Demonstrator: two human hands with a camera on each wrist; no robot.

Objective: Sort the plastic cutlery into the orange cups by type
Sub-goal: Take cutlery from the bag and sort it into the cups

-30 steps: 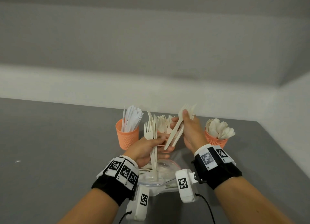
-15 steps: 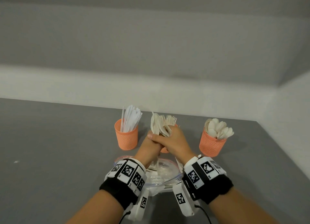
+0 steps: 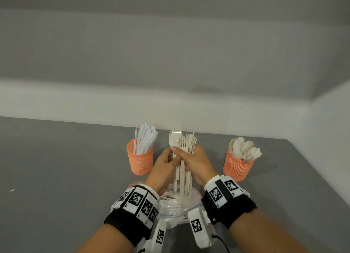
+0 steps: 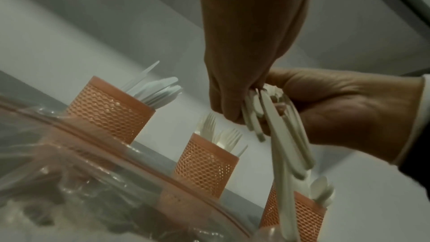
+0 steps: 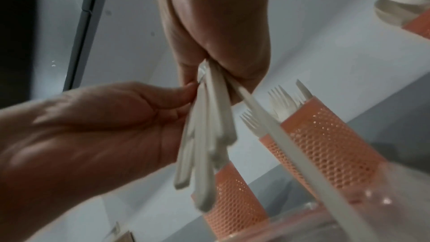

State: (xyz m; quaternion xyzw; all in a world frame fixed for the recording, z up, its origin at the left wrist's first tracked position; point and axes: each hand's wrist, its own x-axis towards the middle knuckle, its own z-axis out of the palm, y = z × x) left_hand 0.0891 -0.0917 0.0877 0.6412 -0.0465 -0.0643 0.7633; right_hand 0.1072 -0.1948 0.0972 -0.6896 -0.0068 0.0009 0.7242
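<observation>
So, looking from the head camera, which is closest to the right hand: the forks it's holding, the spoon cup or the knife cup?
1. Bundle of forks: gripped in the right hand itself.
2. Spoon cup: on the table to its right.
3. Knife cup: to the left, beyond the left hand.

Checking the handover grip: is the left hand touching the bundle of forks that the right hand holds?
Touching. In the right wrist view the left hand's fingertips pinch the fork bundle just below the right hand.

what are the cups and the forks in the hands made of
Cups: orange plastic by the look, matte, with a molded mesh pattern that lets light through. Forks: cream plastic, thin, flat handles, smooth dull finish; both hands, left hand and right hand, grip them.
</observation>
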